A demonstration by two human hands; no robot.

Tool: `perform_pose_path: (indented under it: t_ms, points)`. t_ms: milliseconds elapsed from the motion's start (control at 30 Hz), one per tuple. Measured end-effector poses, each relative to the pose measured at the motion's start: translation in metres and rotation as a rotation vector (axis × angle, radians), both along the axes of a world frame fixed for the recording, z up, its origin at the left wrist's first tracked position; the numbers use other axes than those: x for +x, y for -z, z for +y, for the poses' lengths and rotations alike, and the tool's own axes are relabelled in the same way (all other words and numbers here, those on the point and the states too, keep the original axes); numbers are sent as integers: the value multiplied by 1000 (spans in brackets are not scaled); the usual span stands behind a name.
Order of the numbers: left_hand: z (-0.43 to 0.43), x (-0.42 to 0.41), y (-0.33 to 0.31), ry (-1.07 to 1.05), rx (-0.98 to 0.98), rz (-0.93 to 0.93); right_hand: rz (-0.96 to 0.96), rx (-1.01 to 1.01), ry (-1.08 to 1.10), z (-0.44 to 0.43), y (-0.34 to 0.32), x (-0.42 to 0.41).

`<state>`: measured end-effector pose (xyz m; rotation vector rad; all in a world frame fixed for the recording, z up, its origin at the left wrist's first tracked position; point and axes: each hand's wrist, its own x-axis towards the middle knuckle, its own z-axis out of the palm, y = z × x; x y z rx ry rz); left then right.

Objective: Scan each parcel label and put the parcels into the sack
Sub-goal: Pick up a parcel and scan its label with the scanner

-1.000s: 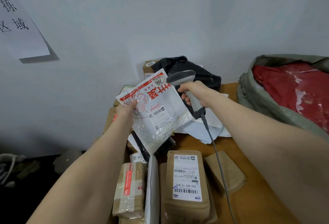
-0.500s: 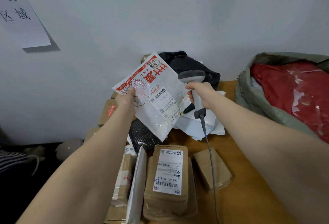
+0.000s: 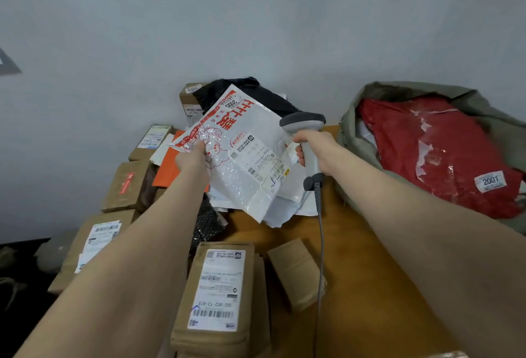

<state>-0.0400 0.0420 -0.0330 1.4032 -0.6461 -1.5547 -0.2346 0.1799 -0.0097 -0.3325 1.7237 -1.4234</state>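
mailer in one hand, scanner in the other

our left hand [image 3: 192, 159] grips a white bubble mailer [image 3: 242, 175] by its upper left corner, thumb and fingers curled round the red-printed edge. we hold it tilted above the table [image 3: 355, 286], printed face towards us, and its shipping label [image 3: 260, 162] shows on the right half of that face. our right hand [image 3: 316, 149] is wrapped round the handle of a grey barcode scanner [image 3: 303, 124]. the scanner head sits just beside the mailer's right edge, above the label. its cable [image 3: 321, 243] hangs down from the handle and runs across the wood towards us.

the sack [image 3: 355, 141], grey-green and open at the mouth, lies at the right end of the table. inside it is a red parcel [image 3: 427, 152] with a white sticker [image 3: 490, 180] reading 2001.

under the mailer lies a heap of white bags [image 3: 287, 201], and behind it a black bag [image 3: 244, 92] sits against the wall. closest to us a brown parcel [image 3: 216, 295] lies label up, with a small brown box [image 3: 296, 272] just beside it. more brown parcels [image 3: 128, 186] and an orange envelope [image 3: 170, 164] fill the left side.
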Motion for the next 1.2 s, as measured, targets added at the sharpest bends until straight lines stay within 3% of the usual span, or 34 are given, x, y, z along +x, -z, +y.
perform_pose_path:
  t_ms: [433, 633, 833, 967, 1200]
  points:
    - [76, -92, -28, -389, -57, -75, -276, -167, -221, 31, -18, -113]
    - [112, -143, -59, -368, -122, -58, -356, -295, -87, 67, -43, -162]
    - [140, -219, -75, -195, -217, -19, -157, -319, 115, 124, -52, -222]
    - [167, -276, -78, -62, -316, -138, 99, -258, 246, 162, -51, -267]
    - [182, -346, -73, 158, -283, -282, 184, -201, 68, 193, -52, -333]
